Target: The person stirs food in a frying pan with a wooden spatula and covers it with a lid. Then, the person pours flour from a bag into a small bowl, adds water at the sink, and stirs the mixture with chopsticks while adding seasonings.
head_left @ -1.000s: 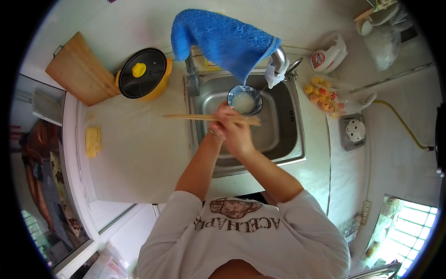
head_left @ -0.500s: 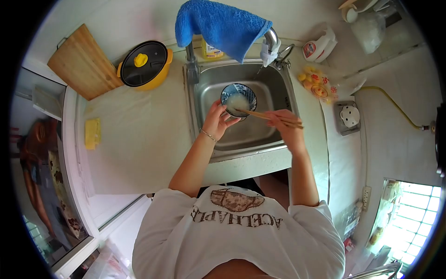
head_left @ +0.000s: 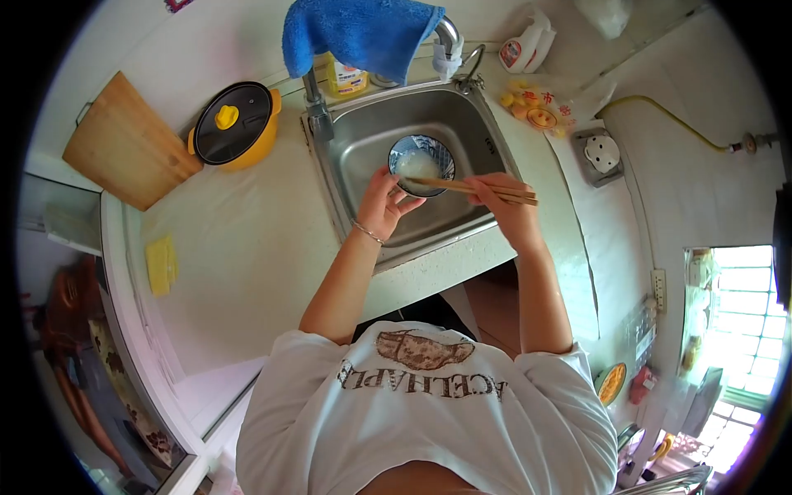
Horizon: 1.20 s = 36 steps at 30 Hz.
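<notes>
- Head view: confirmed gripping patterned bowl [head_left: 444, 157] with left hand [head_left: 380, 206], thumb at rim, other fingers parted beneath.
- Located bowl within outline of sink [head_left: 429, 224], between one and two o'clock from left hand; clearance above floor of sink cannot be told.
- Confirmed pinching chopsticks [head_left: 452, 185] in right hand [head_left: 503, 206], with bowl near, toward ten o'clock.
- Long axis of chopsticks: roughly nine-to-three o'clock, tips at bowl's seven-to-eight o'clock side.
- Nearer to bowl: left hand, touching.
- Noted blue towel [head_left: 363, 41] at bowl's eleven o'clock.
</notes>
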Each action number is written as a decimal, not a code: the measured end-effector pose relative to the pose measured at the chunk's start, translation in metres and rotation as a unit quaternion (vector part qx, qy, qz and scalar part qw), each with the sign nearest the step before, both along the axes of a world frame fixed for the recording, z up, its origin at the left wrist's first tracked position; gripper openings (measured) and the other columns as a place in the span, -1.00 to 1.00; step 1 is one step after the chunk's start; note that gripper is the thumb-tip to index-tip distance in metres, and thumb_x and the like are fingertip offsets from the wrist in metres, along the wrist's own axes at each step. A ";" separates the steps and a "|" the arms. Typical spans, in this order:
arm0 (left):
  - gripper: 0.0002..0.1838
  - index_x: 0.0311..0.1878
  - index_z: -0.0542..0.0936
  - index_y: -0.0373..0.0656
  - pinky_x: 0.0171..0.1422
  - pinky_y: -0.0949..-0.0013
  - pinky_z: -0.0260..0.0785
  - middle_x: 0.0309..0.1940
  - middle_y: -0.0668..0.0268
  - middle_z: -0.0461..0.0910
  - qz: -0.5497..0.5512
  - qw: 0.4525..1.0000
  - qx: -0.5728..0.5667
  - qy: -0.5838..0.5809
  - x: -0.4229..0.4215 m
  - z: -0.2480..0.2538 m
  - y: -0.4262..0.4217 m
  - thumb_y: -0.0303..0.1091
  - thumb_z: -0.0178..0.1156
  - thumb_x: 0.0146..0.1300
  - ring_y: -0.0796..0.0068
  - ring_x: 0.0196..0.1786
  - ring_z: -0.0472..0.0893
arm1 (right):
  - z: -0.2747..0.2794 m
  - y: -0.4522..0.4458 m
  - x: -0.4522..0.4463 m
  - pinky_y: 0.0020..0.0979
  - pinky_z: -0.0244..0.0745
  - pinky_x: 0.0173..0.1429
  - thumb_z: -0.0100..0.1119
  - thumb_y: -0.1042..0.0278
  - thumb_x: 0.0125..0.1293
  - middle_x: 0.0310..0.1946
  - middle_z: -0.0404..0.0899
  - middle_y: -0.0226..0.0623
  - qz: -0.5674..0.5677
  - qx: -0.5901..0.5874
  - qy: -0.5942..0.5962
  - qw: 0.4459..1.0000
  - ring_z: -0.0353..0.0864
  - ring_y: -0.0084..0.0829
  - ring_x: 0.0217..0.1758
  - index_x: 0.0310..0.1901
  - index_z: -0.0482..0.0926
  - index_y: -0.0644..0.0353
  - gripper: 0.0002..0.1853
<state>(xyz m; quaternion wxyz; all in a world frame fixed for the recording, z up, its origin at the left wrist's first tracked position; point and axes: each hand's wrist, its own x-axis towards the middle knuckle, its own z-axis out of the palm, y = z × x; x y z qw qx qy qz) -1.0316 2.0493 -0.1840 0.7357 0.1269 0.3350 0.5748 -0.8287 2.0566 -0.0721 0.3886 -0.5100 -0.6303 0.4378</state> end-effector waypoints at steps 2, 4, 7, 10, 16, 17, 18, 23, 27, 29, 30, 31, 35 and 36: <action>-0.56 0.16 0.26 -0.09 0.02 0.08 0.48 0.01 0.31 0.37 -0.016 1.000 0.001 0.002 -0.001 0.001 -0.003 -0.29 0.05 0.21 0.39 0.04 0.44 | 0.005 -0.008 0.019 -0.57 0.47 -0.18 0.13 0.44 0.24 -0.37 0.63 -0.25 -0.046 -0.086 -0.055 0.994 0.60 -0.54 -0.33 -0.17 0.58 0.37 -0.80; -0.56 0.16 0.26 -0.09 0.03 0.07 0.48 0.01 0.32 0.37 -0.036 0.999 -0.002 0.004 0.004 0.003 -0.010 -0.29 0.05 0.21 0.39 0.05 0.43 | -0.007 -0.012 0.025 -0.57 0.47 -0.20 0.13 0.43 0.24 -0.39 0.63 -0.27 -0.090 -0.067 0.011 0.994 0.60 -0.54 -0.34 -0.17 0.59 0.34 -0.81; -0.56 0.15 0.27 -0.08 0.03 0.06 0.47 0.02 0.32 0.38 -0.054 0.998 0.011 -0.006 0.015 0.018 -0.013 -0.30 0.06 0.19 0.39 0.05 0.44 | -0.003 -0.026 0.015 -0.55 0.49 -0.22 0.14 0.41 0.24 -0.40 0.63 -0.27 -0.052 0.003 -0.008 0.999 0.60 -0.53 -0.39 -0.17 0.60 0.34 -0.80; -0.56 0.14 0.28 -0.08 0.02 0.07 0.49 0.03 0.29 0.39 -0.070 0.997 0.024 0.002 0.023 0.027 -0.021 -0.32 0.06 0.18 0.38 0.06 0.44 | 0.014 -0.048 0.042 -0.59 0.49 -0.29 0.17 0.43 0.20 -0.43 0.63 -0.26 -0.086 -0.054 0.001 0.995 0.61 -0.55 -0.42 -0.24 0.61 0.36 -0.82; -0.58 0.12 0.30 -0.07 0.01 0.05 0.49 0.01 0.28 0.41 -0.122 0.992 0.038 0.003 0.060 0.047 -0.046 -0.32 0.05 0.16 0.36 0.03 0.48 | 0.033 -0.088 0.064 -0.59 0.51 -0.29 0.17 0.45 0.20 -0.46 0.63 -0.23 -0.137 -0.028 0.044 0.989 0.61 -0.54 -0.41 -0.26 0.61 0.38 -0.84; -0.57 0.12 0.30 -0.07 0.01 0.04 0.49 0.01 0.28 0.42 -0.133 0.991 0.032 0.007 0.067 0.052 -0.051 -0.32 0.06 0.16 0.35 0.02 0.49 | 0.036 -0.098 0.077 -0.58 0.51 -0.26 0.16 0.43 0.21 -0.44 0.62 -0.23 -0.148 -0.055 0.039 0.987 0.60 -0.53 -0.42 -0.26 0.61 0.38 -0.82; -0.57 0.11 0.30 -0.07 0.01 0.04 0.48 0.01 0.28 0.42 -0.144 0.989 0.026 0.012 0.074 0.055 -0.057 -0.31 0.07 0.15 0.34 0.02 0.50 | 0.038 -0.108 0.094 -0.56 0.52 -0.24 0.15 0.41 0.22 -0.43 0.62 -0.22 -0.159 -0.082 0.034 0.983 0.59 -0.52 -0.43 -0.26 0.61 0.39 -0.81; -0.56 0.12 0.30 -0.07 0.02 0.04 0.49 0.03 0.27 0.41 -0.186 0.982 0.029 0.010 0.130 0.066 -0.098 -0.28 0.08 0.15 0.32 0.03 0.49 | 0.042 -0.151 0.141 -0.51 0.56 -0.29 0.15 0.44 0.21 -0.41 0.61 -0.18 -0.224 -0.046 0.104 0.968 0.60 -0.46 -0.45 -0.25 0.58 0.43 -0.81; -0.54 0.14 0.31 -0.07 0.04 0.04 0.48 0.02 0.24 0.43 -0.226 0.973 0.042 0.019 0.177 0.071 -0.137 -0.25 0.09 0.16 0.30 0.03 0.51 | 0.044 -0.214 0.212 -0.49 0.58 -0.29 0.13 0.43 0.23 -0.42 0.60 -0.18 -0.282 -0.048 0.119 0.951 0.61 -0.45 -0.43 -0.26 0.58 0.43 -0.81; -0.55 0.12 0.33 -0.06 0.03 0.05 0.48 -0.02 0.24 0.47 -0.257 0.966 0.035 0.011 0.206 0.068 -0.162 -0.25 0.10 0.15 0.32 0.00 0.54 | 0.041 -0.241 0.231 -0.49 0.57 -0.29 0.13 0.42 0.23 -0.42 0.60 -0.18 -0.301 -0.028 0.112 0.947 0.60 -0.45 -0.45 -0.27 0.58 0.42 -0.81; -0.56 0.11 0.35 -0.06 0.03 0.06 0.49 -0.04 0.24 0.49 -0.268 0.963 0.025 0.001 0.221 0.065 -0.174 -0.25 0.10 0.14 0.34 -0.02 0.55 | 0.040 -0.254 0.235 -0.49 0.57 -0.30 0.13 0.42 0.23 -0.42 0.60 -0.18 -0.297 -0.023 0.108 0.949 0.60 -0.44 -0.46 -0.27 0.58 0.42 -0.81; -0.58 0.10 0.36 -0.07 0.04 0.06 0.49 -0.04 0.22 0.50 -0.275 0.961 0.018 -0.010 0.236 0.065 -0.185 -0.27 0.10 0.15 0.32 -0.01 0.56 | 0.045 -0.274 0.241 -0.51 0.57 -0.30 0.11 0.42 0.24 -0.42 0.60 -0.18 -0.278 -0.054 0.142 0.948 0.61 -0.45 -0.45 -0.27 0.58 0.43 -0.81; -0.59 0.10 0.36 -0.08 0.05 0.08 0.49 -0.03 0.20 0.50 -0.341 0.939 0.034 -0.027 0.287 0.061 -0.230 -0.31 0.08 0.15 0.28 0.01 0.55 | 0.046 -0.356 0.302 -0.53 0.56 -0.32 0.10 0.43 0.25 -0.43 0.60 -0.19 -0.400 -0.027 0.116 0.909 0.61 -0.47 -0.47 -0.28 0.58 0.42 -0.81; -0.59 0.10 0.36 -0.08 0.05 0.08 0.49 -0.03 0.20 0.50 -0.357 0.933 0.031 -0.027 0.301 0.060 -0.242 -0.31 0.08 0.15 0.28 0.01 0.55 | 0.043 -0.371 0.308 -0.53 0.56 -0.32 0.10 0.43 0.25 -0.43 0.60 -0.19 -0.416 -0.027 0.117 0.901 0.61 -0.47 -0.47 -0.28 0.58 0.42 -0.81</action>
